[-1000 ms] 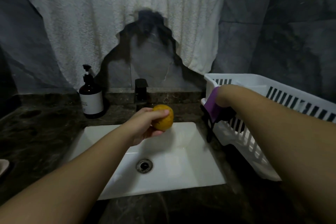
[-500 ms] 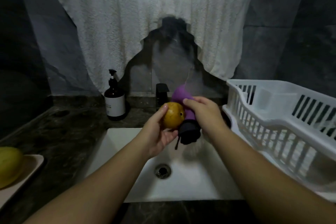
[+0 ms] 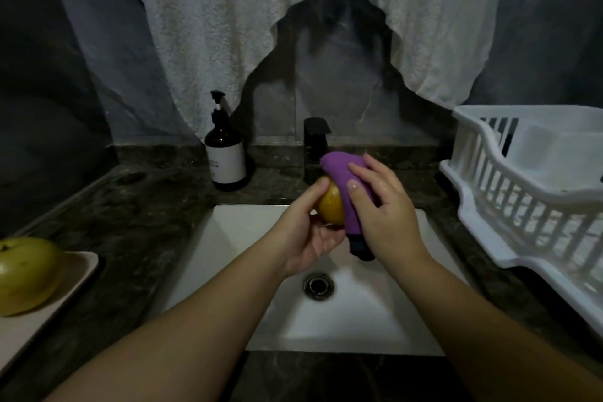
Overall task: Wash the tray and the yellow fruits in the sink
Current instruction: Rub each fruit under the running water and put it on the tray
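Over the white sink (image 3: 365,313), my left hand (image 3: 306,232) grips a round yellow fruit (image 3: 331,206). My right hand (image 3: 381,206) holds a purple cloth (image 3: 342,173) with a dark lower part and presses it against the fruit's right side. A second, greenish-yellow fruit (image 3: 26,274) lies on a beige tray (image 3: 78,274) on the counter at the far left. The drain (image 3: 319,285) sits below my hands.
A brown soap pump bottle (image 3: 225,153) stands behind the sink on the left, next to a black tap (image 3: 315,140). A white slatted dish rack (image 3: 535,192) fills the counter on the right. A white towel (image 3: 261,10) hangs over the wall behind.
My right hand took the purple cloth from beside the dish rack and brought it against the fruit in my left hand. The view swung left, showing the tray and second fruit.
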